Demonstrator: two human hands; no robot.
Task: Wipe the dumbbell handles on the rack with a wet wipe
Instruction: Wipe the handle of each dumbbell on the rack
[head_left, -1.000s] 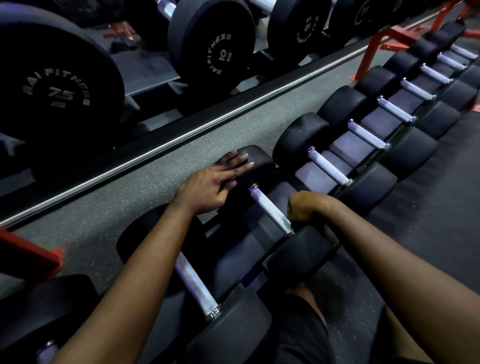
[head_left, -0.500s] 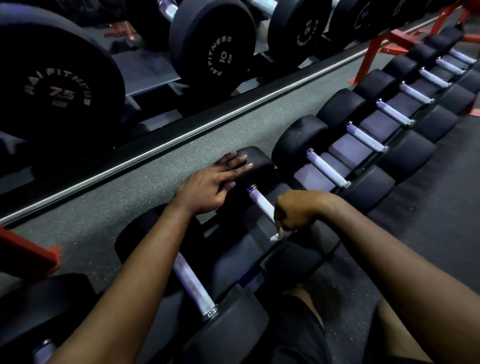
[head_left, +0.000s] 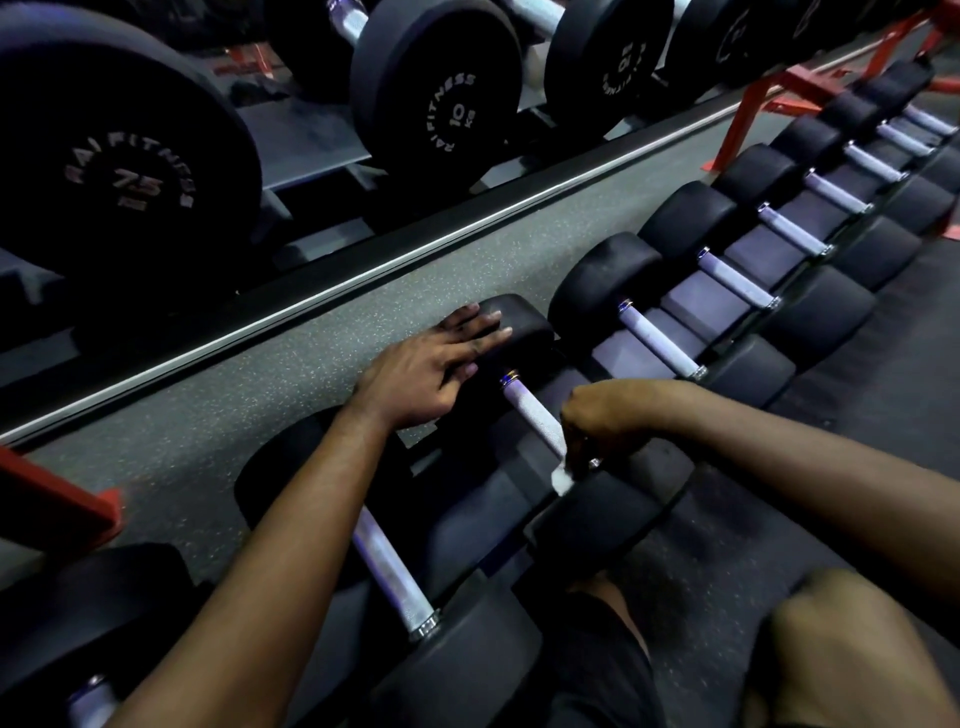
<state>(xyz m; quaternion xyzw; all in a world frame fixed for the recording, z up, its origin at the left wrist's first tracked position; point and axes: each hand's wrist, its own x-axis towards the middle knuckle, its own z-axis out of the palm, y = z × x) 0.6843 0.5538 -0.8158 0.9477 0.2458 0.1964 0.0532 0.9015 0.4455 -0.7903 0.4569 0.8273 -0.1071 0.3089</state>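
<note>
Right hand (head_left: 597, 421): fingers clamped on wipe (head_left: 562, 479) round near end of handle (head_left: 535, 413), toward front edge of rack (head_left: 631, 353). Left hand (head_left: 415, 374) flat, fingers straight, on far head (head_left: 524, 325). Best: brace head, twist wipe along full handle.

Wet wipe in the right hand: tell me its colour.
The wet wipe is white; head view shows it.

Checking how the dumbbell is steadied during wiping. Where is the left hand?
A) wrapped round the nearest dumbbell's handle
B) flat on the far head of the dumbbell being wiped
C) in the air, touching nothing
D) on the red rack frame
B: the left hand lies with straight fingers on the far head of the dumbbell whose handle the right hand grips with the wet wipe.
</note>
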